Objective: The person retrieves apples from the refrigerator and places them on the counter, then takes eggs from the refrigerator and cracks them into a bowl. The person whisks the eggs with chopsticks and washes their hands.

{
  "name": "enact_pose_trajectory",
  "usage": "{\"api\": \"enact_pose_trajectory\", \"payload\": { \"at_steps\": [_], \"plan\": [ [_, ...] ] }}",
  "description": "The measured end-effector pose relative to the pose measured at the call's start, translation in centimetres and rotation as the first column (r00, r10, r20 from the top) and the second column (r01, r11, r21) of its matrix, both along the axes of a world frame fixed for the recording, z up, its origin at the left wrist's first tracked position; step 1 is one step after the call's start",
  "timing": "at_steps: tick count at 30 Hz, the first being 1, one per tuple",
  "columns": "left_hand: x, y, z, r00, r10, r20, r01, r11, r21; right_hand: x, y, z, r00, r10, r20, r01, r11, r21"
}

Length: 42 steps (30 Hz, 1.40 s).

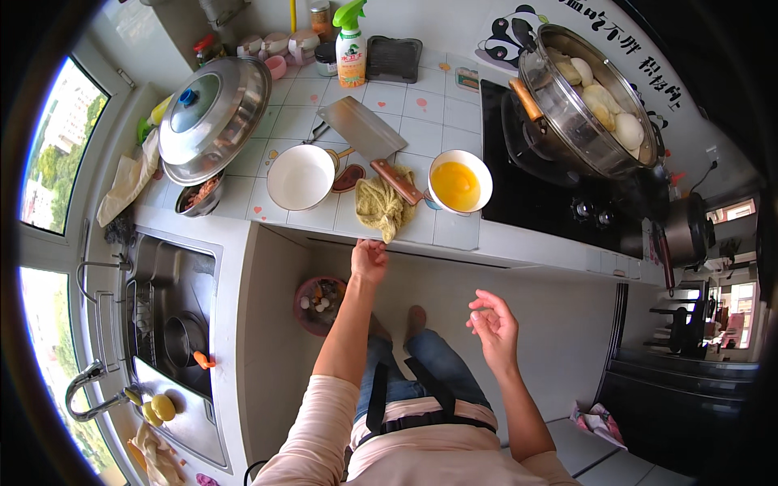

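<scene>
My left hand (pixel 369 260) is at the counter's front edge, fingers curled, just below the hanging corner of a yellow-green cloth (pixel 383 203); whether it grips anything is unclear. My right hand (pixel 495 322) is raised over the floor with its fingers apart and nothing in it. A cleaver (pixel 364 129) lies on the tiled counter, its wooden handle resting on the cloth. Left of the cloth stands an empty white bowl (pixel 301 177). To the right, a white bowl holds beaten egg (pixel 454 185), close to the black hob.
A steamer pot (pixel 589 109) with buns stands on the hob (pixel 516 200). A domed metal lid (pixel 213 121) leans over a bowl of minced meat (pixel 203 195). A spray bottle (pixel 351 54) stands at the back. The sink (pixel 182 291) is at left; a pink basin (pixel 316 304) sits on the floor.
</scene>
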State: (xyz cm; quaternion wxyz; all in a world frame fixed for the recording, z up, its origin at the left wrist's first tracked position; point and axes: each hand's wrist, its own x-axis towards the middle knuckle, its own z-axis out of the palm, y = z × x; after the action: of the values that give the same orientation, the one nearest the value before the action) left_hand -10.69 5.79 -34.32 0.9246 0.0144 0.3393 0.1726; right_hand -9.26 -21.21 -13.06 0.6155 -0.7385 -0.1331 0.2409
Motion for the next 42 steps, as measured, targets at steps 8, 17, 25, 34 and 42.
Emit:
{"api": "enact_pose_trajectory", "payload": {
  "at_steps": [8, 17, 25, 34, 42],
  "plan": [
    [-1.8, -2.6, 1.4, 0.993, 0.068, 0.096, -0.075, 0.995, 0.064, 2.8, -2.6, -2.3, 0.993, 0.106, -0.044, -0.109, 0.992, -0.067],
    [-8.9, -7.8, 6.9, 0.826, -0.024, -0.563, 0.253, 0.908, 0.333, 7.3, -4.6, -9.2, 0.983, 0.174, -0.056, -0.179, 0.977, -0.113],
    [-15.9, -11.6, 7.2, 0.605, -0.047, -0.795, 0.521, 0.778, 0.351, 10.0, -2.1, -19.2, 0.839, 0.534, 0.101, -0.449, 0.785, -0.426],
    [-19.1, -14.5, 7.7, 0.467, -0.053, -0.882, 0.594, 0.758, 0.269, 8.0, 1.9, -28.1, 0.665, 0.745, -0.046, -0.472, 0.371, -0.800],
    [-19.8, -16.2, 6.2, 0.474, 0.068, -0.878, 0.596, 0.709, 0.377, 7.8, 4.1, -32.5, 0.464, 0.884, 0.058, -0.329, 0.233, -0.915]
  ]
}}
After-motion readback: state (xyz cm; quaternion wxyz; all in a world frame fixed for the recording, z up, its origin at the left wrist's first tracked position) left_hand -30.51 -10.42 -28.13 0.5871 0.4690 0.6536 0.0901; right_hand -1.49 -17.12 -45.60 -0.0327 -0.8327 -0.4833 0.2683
